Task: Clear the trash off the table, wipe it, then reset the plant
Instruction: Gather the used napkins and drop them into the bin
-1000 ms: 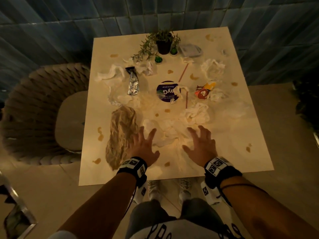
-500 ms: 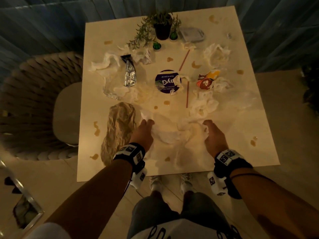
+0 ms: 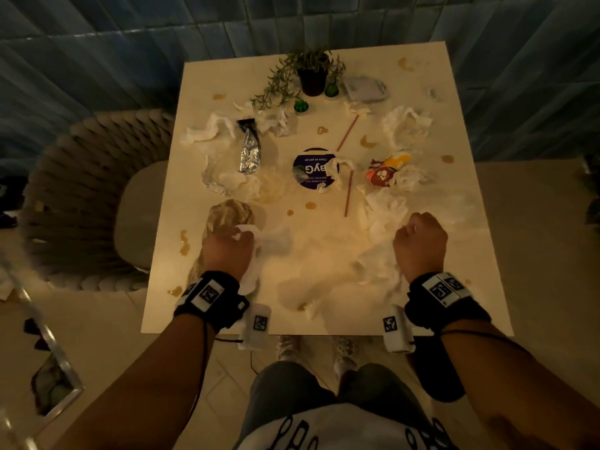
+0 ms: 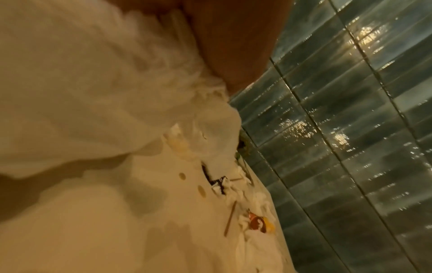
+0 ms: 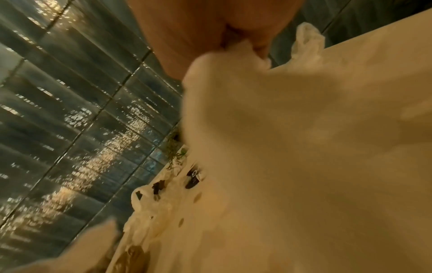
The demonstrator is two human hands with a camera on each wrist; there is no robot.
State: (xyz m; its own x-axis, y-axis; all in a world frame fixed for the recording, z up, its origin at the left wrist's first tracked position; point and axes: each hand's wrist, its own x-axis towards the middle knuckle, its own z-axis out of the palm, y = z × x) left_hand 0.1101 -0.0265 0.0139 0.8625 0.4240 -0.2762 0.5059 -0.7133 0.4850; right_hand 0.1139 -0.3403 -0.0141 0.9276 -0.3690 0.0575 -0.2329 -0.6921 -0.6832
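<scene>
- Both hands are fisted over the near half of the worktop [image 3: 470,222]; the left hand [image 3: 227,253] clutches a white napkin [image 3: 251,271], bunched in its curled fingers.
- The right hand [image 3: 418,246] grips another crumpled tissue [image 5: 233,77], pinched between fingers and palm.
- Beside the left hand lies a brown paper bag [image 3: 227,216].
- The potted plant [image 3: 311,76] stands at the far edge by the tiled wall [image 3: 97,43], with a foil wrapper [image 3: 249,154], red straws [image 3: 349,194] and more tissues strewn between.

Dim warm light, wrist views v. blurry w/ glare specks on wall tiles [image 4: 350,129], head view bowed at edges.
</scene>
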